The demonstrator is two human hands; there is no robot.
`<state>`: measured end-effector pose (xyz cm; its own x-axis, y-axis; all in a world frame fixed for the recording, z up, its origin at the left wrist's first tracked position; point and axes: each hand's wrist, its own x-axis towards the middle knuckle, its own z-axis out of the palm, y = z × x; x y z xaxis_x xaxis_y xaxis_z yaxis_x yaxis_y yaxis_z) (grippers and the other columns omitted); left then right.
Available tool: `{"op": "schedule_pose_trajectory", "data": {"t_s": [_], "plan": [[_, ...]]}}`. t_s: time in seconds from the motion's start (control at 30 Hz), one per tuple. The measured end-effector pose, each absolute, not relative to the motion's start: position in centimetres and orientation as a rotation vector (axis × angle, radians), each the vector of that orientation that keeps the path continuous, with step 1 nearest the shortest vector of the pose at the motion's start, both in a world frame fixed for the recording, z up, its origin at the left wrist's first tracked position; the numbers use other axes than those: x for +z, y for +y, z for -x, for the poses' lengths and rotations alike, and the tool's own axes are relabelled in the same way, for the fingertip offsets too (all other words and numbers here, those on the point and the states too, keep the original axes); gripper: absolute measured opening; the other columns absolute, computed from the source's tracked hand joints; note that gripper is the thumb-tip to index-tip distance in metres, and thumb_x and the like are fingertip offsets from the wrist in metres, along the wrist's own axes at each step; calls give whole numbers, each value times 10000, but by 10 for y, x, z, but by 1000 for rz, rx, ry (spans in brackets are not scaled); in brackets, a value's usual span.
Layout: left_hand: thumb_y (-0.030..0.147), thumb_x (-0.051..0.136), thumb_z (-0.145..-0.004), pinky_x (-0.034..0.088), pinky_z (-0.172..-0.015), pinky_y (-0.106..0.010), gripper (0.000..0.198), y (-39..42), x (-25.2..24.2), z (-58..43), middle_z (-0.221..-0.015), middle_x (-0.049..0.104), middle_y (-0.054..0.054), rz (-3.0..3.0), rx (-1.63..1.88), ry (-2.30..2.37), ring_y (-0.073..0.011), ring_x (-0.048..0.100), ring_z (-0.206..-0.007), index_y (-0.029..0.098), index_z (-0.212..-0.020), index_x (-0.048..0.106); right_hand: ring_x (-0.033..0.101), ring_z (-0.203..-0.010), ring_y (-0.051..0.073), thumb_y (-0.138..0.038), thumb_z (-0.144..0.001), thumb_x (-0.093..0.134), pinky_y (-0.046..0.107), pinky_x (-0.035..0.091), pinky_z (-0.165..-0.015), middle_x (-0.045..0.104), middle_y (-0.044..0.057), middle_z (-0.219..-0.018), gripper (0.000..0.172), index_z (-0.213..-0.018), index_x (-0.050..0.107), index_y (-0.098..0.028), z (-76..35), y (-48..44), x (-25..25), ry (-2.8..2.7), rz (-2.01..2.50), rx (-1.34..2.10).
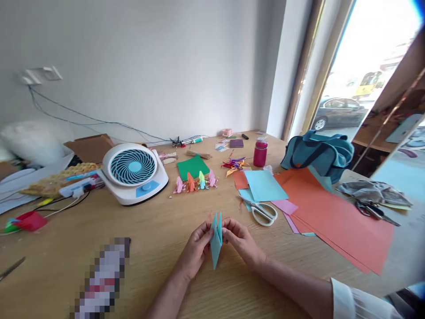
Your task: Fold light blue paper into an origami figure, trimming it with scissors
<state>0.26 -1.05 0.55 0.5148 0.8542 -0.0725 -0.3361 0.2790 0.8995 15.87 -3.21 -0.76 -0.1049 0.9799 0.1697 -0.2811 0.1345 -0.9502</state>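
Observation:
Near the middle of the table's front part, a folded light-blue paper (216, 243) stands upright between my two hands, with two narrow points at its top and one at the bottom. My left hand (198, 244) pinches its left side between thumb and fingers. From the right, my right hand (241, 241) is closed on the paper's other edge; its fingertips are partly behind the fold. White-handled scissors (264, 213) lie to the right of my hands, partly over light-blue sheets (266, 185). Farther back, several small folded paper figures (190, 182) stand in a row before a green sheet (193, 167).
A white fan (133, 173) stands at the left. Large orange sheets (345, 226) cover the right side, with dark-handled scissors (375, 210) on them. A pink jar (260, 153) and a teal bag (318, 153) stand at the back right. A blurred-out object (102, 279) lies front left.

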Motion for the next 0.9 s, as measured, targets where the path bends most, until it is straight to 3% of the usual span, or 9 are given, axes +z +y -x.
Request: {"op": "schedule_pose_trajectory", "data": {"t_s": [0.13,0.33,0.47,0.73,0.9], "plan": [[281,823,-741,400,-567,-155,275,-9,2,-2,-711,585,23,-791,835,665,-46,474,-582,167,-960,702,612,-758,161,-556,-790,705,307,514,-709,604,22,-879,427,-987,606,-190,-158,-33,-6,-1210,769,1314],[277,900,-626,417,-564,-158,436,-11,2,-7,-702,582,26,-648,758,630,-35,473,-557,169,-1005,713,656,-681,146,-556,-730,762,308,558,-638,574,17,-911,467,-922,591,-166,-157,-30,-9,-1174,733,1446],[293,897,-623,417,-552,-163,406,-13,3,-9,-691,580,26,-643,756,637,-42,483,-554,163,-962,715,629,-620,127,-569,-706,776,272,547,-576,575,-13,-790,478,-842,531,-182,-156,-30,-10,-1160,727,1447],[331,874,-634,447,-585,-196,369,-13,-2,-8,-693,608,13,-731,755,713,-77,538,-579,162,-896,676,596,-570,103,-589,-708,759,259,527,-520,523,-23,-842,485,-845,528,-186,-157,-31,-12,-1191,772,1449],[358,857,-658,430,-653,-220,345,-13,-4,-9,-780,647,-14,-905,808,728,-106,553,-660,153,-847,655,553,-752,121,-541,-695,790,244,502,-652,482,-9,-883,423,-789,603,-172,-161,-31,-8,-1257,828,1308]]}}
